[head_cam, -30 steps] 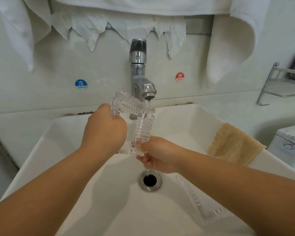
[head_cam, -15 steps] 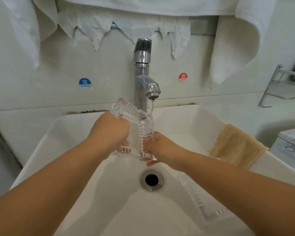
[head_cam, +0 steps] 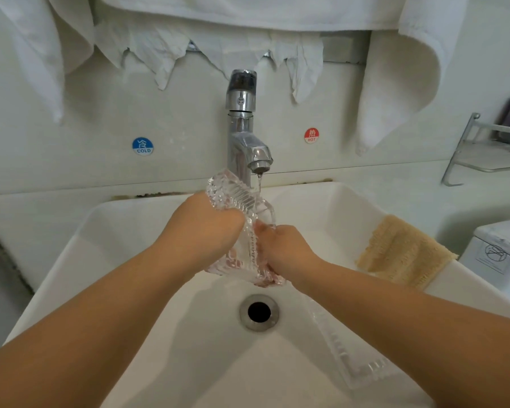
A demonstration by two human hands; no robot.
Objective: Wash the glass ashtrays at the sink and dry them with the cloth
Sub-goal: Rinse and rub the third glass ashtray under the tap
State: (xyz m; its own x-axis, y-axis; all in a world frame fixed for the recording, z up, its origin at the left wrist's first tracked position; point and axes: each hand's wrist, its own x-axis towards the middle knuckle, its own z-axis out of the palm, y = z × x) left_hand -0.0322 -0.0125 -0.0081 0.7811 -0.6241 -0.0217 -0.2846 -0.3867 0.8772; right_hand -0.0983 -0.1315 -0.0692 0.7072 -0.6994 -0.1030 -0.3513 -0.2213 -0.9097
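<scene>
The glass ashtray (head_cam: 242,228) stands on edge under the tap (head_cam: 242,128), a thin stream falling on it above the drain (head_cam: 258,312). The left hand (head_cam: 202,228) grips its left side, fingers curled; the right hand (head_cam: 286,248) grasps its right edge. Washing looks underway. A second ashtray (head_cam: 354,360) lies in the sink (head_cam: 100,231) at 4 o'clock; the cloth (head_cam: 404,251), at 3 o'clock on the rim, awaits drying.

The ribbed ashtray (head_cam: 242,219) stood on edge over the sink (head_cam: 159,290), between the left hand (head_cam: 202,228) and the right hand (head_cam: 286,251), just under the tap (head_cam: 245,136) at the far wall. The drain (head_cam: 258,312) lay nearer, below them. A second ashtray (head_cam: 354,360) rested in the basin's near right, under the right forearm. The cloth (head_cam: 404,254) draped over the right rim.
</scene>
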